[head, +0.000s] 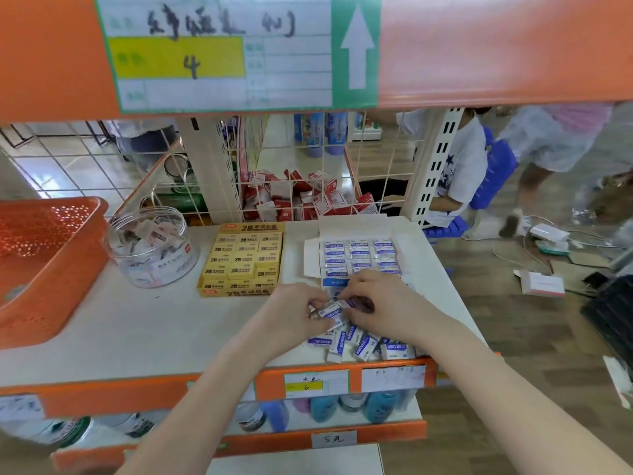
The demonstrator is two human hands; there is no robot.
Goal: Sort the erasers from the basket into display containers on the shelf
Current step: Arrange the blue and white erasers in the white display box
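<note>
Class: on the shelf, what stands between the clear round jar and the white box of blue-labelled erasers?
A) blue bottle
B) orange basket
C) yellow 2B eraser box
C: the yellow 2B eraser box sits directly between the clear jar and the white box.

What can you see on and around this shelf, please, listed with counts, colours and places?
orange basket: one, orange, left end of the shelf.
clear jar: one, transparent, right of the basket, holding small wrapped erasers.
yellow display box: one, yellow, mid-shelf, filled with yellow erasers.
white display box: one, white, right of the yellow box, rows of blue-and-white erasers inside.
loose erasers: a pile, too overlapped to count, blue and white, front right of the shelf.
red-and-white packets: many, at the back, beyond the shelf.
shelf: one, white top with orange front edge.
held erasers: apparently two, blue and white, above the pile.
left hand: one, pinching the held erasers.
right hand: one, pinching them from the other side.
</note>
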